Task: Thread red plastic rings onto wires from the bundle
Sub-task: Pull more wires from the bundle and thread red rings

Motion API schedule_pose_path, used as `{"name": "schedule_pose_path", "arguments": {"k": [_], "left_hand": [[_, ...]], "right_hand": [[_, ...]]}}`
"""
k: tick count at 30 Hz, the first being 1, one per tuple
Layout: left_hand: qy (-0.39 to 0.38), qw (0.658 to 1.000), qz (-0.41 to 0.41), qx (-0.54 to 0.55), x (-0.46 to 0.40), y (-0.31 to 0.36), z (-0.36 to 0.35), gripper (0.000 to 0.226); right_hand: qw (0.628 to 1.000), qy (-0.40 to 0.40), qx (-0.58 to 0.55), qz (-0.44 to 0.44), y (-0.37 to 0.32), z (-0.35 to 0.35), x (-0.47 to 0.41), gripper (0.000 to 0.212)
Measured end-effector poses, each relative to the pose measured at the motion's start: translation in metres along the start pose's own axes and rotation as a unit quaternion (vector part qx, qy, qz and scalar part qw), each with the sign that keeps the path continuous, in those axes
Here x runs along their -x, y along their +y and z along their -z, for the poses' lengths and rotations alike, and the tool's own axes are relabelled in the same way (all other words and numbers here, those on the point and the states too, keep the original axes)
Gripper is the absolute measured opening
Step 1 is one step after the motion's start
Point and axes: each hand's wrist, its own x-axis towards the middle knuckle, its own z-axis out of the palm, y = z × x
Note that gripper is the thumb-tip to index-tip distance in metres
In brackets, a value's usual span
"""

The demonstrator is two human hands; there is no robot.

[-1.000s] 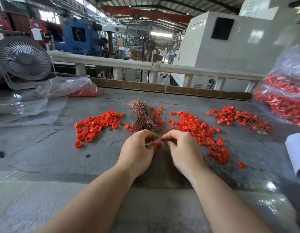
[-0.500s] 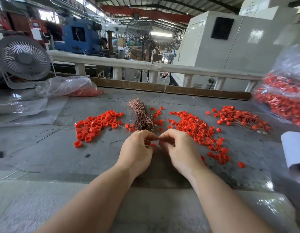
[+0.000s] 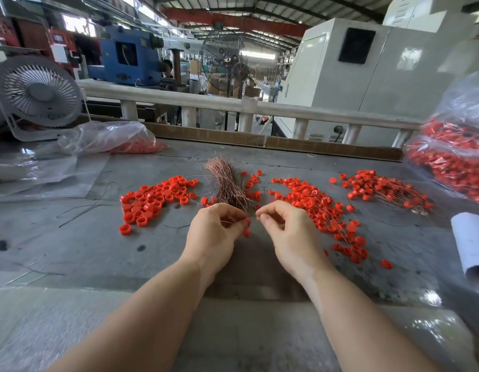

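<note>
Red plastic rings (image 3: 247,228), two or so, are sitting at the fingertips of the left hand (image 3: 215,233), whose fingers are curling in and pinching one of them, probably so the hole is facing across to the other hand. A thin copper-coloured wire appears to be running out of that pinch, though it is too fine to trace. Right hand (image 3: 288,234) is hovering just beside, thumb and forefinger pressing together in a fine pinch with the other fingers curling loosely; whether a wire end is held there, I cannot tell. Hands are working close together and low over the grey metal worktable (image 3: 71,251), likely to steady the aim. Just beyond the fingertips, the bundle of thin copper-coloured wires (image 3: 227,185) is lying with its cut ends fanning toward the person, handy for drawing the next strand. Loose red rings (image 3: 155,197) are lying in a heap left of the bundle, near the left hand. Right of the bundle, a spread of rings with wires through them (image 3: 321,208) is trailing toward the near edge, and a further pile of wired rings (image 3: 383,189) is lying well apart, seemingly finished work. A clear plastic bag of red parts (image 3: 455,159) is slumping at the far right edge, and a white desk fan (image 3: 38,96) is standing at far left.
</note>
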Motion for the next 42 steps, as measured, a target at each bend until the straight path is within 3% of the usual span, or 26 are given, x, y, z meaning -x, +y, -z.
{"name": "schedule_pose_path", "arguments": {"k": [5,10,15,27,35,42], "left_hand": [[0.011,0.995,-0.015,-0.101,0.000,-0.001,-0.002,0.009],[-0.024,0.982,-0.061,-0.178,0.003,-0.001,-0.005,0.008],[-0.032,0.977,-0.067,-0.200,0.004,-0.001,-0.006,0.008],[-0.035,0.976,-0.066,-0.206,0.002,-0.001,-0.004,0.007],[-0.038,0.975,-0.068,-0.208,0.003,-0.002,-0.004,0.007],[-0.037,0.978,-0.066,-0.196,0.002,-0.001,-0.003,0.006]], "right_hand": [[0.986,-0.019,0.162,0.029,0.006,-0.002,0.000,0.022],[0.970,-0.089,0.225,0.027,0.009,-0.006,-0.002,0.041],[0.952,-0.128,0.278,0.015,0.011,-0.009,-0.002,0.043],[0.971,-0.050,0.231,-0.022,0.009,-0.005,0.000,0.043],[0.978,-0.036,0.203,-0.024,0.002,0.000,0.004,0.024],[0.986,0.002,0.157,0.047,-0.001,0.000,0.004,0.022]]}}
